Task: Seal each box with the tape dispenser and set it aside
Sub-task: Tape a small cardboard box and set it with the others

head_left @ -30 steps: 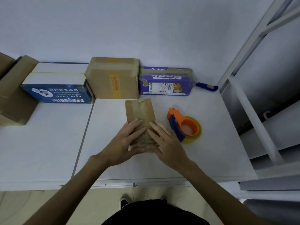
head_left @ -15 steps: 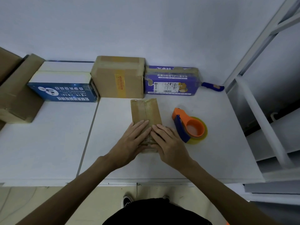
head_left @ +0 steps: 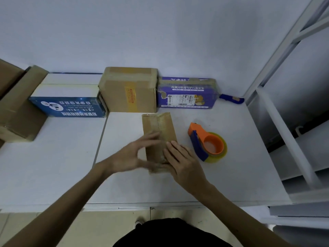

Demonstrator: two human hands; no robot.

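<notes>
A small flat brown cardboard box (head_left: 156, 125) with tape along its top lies lengthwise on the white table (head_left: 240, 172), in the middle. My right hand (head_left: 179, 157) rests flat on the box's near right part, fingers straight. My left hand (head_left: 131, 154) is blurred at the box's left edge. Its fingers reach over the top and its thumb lies at the near end, with a gap between them. The tape dispenser (head_left: 206, 143), orange and blue with a yellowish roll, lies on the table just right of the box, untouched.
Along the back wall stand a blue-and-white box (head_left: 67, 97), a taped brown box (head_left: 128, 90) and a purple box (head_left: 187, 93). A blue-handled cutter (head_left: 231, 99) lies beside it. More brown boxes (head_left: 17, 104) sit far left. A white shelf frame (head_left: 284, 131) borders the right.
My left hand has slid from flat on top of the box to its left edge, thumb and fingers spread apart. My right hand stays on the box. The dispenser has not moved.
</notes>
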